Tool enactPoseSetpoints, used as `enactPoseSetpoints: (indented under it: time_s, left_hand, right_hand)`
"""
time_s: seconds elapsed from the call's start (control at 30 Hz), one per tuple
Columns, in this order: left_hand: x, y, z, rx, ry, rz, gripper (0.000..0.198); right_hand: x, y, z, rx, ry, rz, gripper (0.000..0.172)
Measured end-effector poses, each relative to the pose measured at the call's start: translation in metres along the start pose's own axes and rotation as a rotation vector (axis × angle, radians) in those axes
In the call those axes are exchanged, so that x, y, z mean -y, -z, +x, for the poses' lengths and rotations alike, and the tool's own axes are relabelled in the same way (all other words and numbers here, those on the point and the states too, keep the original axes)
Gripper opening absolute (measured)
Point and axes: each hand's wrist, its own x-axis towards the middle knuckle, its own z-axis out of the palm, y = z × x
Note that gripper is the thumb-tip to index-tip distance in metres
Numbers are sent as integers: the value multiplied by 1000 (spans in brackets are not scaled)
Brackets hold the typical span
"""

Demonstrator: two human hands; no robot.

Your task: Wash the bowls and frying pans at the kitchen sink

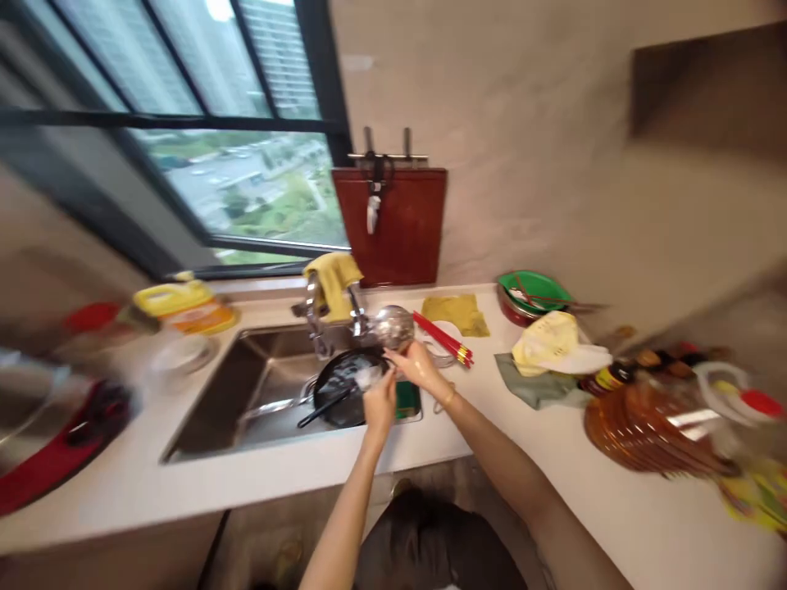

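Note:
Over the sink [221,448], my two hands come close together, blurred by motion. My right hand [421,366] is closed, its fingers at the lower edge of a shiny round metal ladle bowl [393,326]; the handle is hidden. My left hand [379,401] is closed just below it, beside a small whitish thing [367,377] too blurred to name. Beneath them, a black frying pan [335,381] with a dark handle sits in the sink and looks wet or soapy. A green item [407,399] shows at the sink's right end.
A yellow cloth [335,283] hangs over the faucet [315,315]. Red chopsticks [443,338] rest on a white plate [452,332] right of the sink. Farther right are a green basket [534,288], cloths and stacked brown bowls [652,426]. A yellow jug [184,305] lies left.

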Motion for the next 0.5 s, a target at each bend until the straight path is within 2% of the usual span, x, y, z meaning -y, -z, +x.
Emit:
enactPoseSetpoints:
  time_s: [0.1, 0.2, 0.23, 0.27, 0.33, 0.43, 0.5]
  left_hand:
    - [13, 10, 15, -23, -103, 119, 34]
    - [26, 15, 21, -18, -47, 291, 43]
    - [29, 15, 20, 45, -12, 353, 45]
    - [30, 14, 17, 118, -2, 390, 47]
    - [31, 11, 8, 217, -72, 392, 55]
    - [32, 4, -11, 223, -228, 356, 77]
    - [37, -3, -21, 252, -257, 379, 83]
  right_hand:
    - [19, -4, 14, -7, -22, -34, 21]
    - [15, -13, 22, 25, 16, -224, 22]
    - [10, -15, 23, 31, 18, -312, 21]
    - [5, -17, 23, 30, 28, -392, 20]
    - [-4, -15, 21, 14, 48, -507, 17]
    - [-15, -2, 8, 6, -60, -554, 15]
    - [-20, 15, -7, -84, -190, -424, 21]
